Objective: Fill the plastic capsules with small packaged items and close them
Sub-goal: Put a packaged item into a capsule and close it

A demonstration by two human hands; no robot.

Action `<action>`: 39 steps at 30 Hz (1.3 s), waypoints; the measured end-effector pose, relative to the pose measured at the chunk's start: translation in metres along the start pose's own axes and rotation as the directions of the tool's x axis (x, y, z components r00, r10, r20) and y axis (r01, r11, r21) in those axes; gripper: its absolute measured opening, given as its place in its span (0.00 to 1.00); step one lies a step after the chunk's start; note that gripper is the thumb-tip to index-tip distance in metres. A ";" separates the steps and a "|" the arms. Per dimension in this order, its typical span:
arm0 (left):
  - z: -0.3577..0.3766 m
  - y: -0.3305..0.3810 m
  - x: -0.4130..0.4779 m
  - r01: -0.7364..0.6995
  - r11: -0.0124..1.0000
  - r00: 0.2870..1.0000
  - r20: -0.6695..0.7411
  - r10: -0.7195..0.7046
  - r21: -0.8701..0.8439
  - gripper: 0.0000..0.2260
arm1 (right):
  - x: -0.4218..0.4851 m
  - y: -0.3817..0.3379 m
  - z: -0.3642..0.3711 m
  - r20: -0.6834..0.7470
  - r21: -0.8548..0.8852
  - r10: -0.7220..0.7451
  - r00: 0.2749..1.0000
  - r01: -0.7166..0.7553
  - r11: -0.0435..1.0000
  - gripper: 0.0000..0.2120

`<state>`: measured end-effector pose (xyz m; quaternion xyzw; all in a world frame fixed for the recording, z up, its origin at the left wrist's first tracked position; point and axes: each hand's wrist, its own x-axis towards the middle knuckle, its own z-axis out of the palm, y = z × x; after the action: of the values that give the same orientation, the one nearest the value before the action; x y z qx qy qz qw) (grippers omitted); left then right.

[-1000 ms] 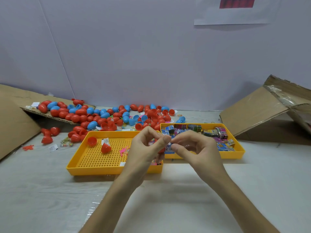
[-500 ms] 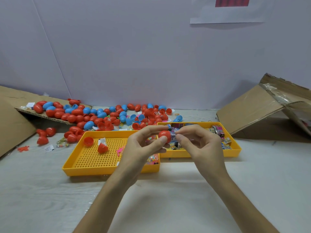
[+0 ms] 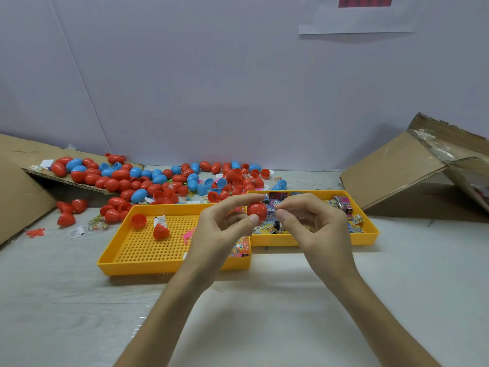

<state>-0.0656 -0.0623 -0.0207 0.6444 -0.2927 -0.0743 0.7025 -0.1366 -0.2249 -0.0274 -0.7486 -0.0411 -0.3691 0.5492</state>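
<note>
Above table (image 3: 264, 313): red capsule half (image 3: 256, 211), packet (image 3: 270, 209) protruding.

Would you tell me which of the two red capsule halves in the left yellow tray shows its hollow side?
The red half in the back left corner of the tray; the other half shows only its rounded outside.

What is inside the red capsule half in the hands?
A small packaged item sticks out of the red capsule half, pinched by the right hand; the left hand holds the half. How deep it goes is hidden.
</note>
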 end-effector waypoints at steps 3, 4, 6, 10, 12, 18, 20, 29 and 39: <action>0.001 0.000 0.000 -0.027 0.999 1.000 -0.013 0.028 0.032 0.15 | 0.000 0.000 0.000 0.005 -0.012 -0.011 1.000 0.011 1.000 0.05; 0.001 0.000 0.000 -0.035 0.999 0.999 -0.015 0.035 0.040 0.16 | 0.000 0.001 0.000 0.008 -0.012 -0.013 1.000 0.013 1.000 0.05; 0.000 -0.001 0.001 -0.047 0.997 0.999 -0.012 0.048 0.057 0.16 | -0.001 0.001 0.000 0.010 -0.010 -0.016 1.000 0.016 1.000 0.05; 0.000 -0.002 0.001 -0.061 0.994 0.998 -0.007 0.062 0.090 0.17 | 0.000 0.002 0.000 0.009 -0.013 -0.014 1.000 0.014 1.000 0.04; 0.000 -0.003 0.002 -0.066 0.993 0.998 -0.007 0.067 0.100 0.18 | -0.001 0.003 0.000 0.011 -0.015 -0.010 1.000 0.010 1.000 0.04; 0.000 -0.003 0.002 -0.080 0.989 0.997 0.000 0.080 0.123 0.17 | -0.001 0.004 0.001 0.011 -0.021 -0.014 1.000 0.014 1.000 0.04; 0.000 -0.002 0.001 -0.093 0.986 0.996 0.007 0.093 0.138 0.19 | -0.001 0.004 0.001 0.007 -0.016 -0.020 1.000 0.020 1.000 0.03; 0.002 -0.001 0.000 -0.109 0.979 0.994 0.019 0.108 0.172 0.19 | -0.001 0.005 0.002 0.014 -0.032 -0.021 1.000 0.022 0.999 0.03; 0.004 0.001 -0.002 -0.057 0.984 0.998 0.025 0.054 0.168 0.11 | 0.000 0.004 0.000 0.012 -0.071 -0.017 1.000 0.018 0.997 0.04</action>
<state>-0.0695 -0.0653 -0.0206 0.6922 -0.3229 -0.0361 0.6444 -0.1343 -0.2265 -0.0305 -0.7693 -0.0379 -0.3709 0.5188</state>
